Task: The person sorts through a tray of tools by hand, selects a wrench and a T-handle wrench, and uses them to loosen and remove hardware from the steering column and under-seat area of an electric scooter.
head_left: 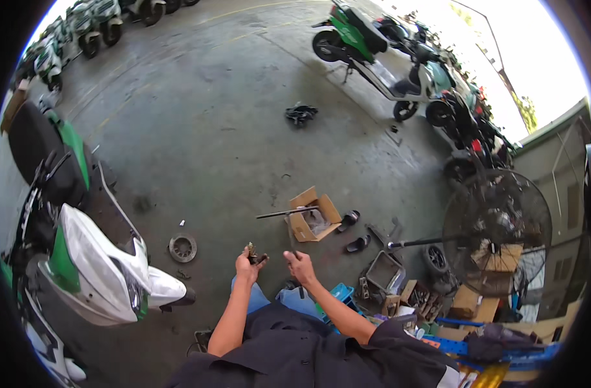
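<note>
Near the front of the head view, my left hand (246, 266) is closed around a small, dark metal part with a brassy end (252, 251); its exact kind is too small to make out. A short way to the right, my right hand (299, 268) grips a thin dark rod-like tool (292, 240) that points away from me. Beyond the hands stands an open cardboard box (302, 228) with clear plastic wrapping (317, 222) inside. Another slender dark rod (273, 215) lies over its left edge and sticks out leftward.
A white and green scooter (92, 278) is close on the left, with a round metal hub (182, 247) beside it. Sandals (358, 244), a grey tray (385, 270), a small wheel (436, 258) and a large fan (496, 226) are on the right. More scooters (399, 71) stand farther off.
</note>
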The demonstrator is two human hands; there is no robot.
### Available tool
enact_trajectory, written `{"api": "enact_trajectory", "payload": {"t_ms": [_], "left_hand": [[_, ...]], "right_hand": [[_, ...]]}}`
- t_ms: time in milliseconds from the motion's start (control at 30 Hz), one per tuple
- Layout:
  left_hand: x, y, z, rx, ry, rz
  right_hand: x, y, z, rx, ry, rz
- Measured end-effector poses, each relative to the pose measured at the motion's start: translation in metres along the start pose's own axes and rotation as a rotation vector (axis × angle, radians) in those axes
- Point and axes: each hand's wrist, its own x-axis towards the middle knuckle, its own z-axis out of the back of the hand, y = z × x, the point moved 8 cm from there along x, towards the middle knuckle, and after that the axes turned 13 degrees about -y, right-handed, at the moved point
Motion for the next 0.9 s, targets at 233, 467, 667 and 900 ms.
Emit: {"api": "enact_trajectory", "payload": {"t_ms": [233, 467, 667, 900], "left_hand": [[0.06, -0.021, 0.001, 0.112, 0.024, 0.22], [0.027, -0.035, -0.061, -0.164, 0.083, 0.095], [0.028, -0.039, -0.069, -0.11, -0.061, -0.099], [0.014, 0.018, -0.057, -0.117, -0.156, -0.267]], "right_hand": [[-0.018, -0.006, -0.104, -0.368, 0.447, 0.074], [0.083, 0.02, 0.107, -0.664, 0.285, 0.224], [0.181, 0.153, 0.614, -1.339, -1.092, 0.207], [0.191, 0.173, 0.771, -1.587, -1.152, 0.119]]}}
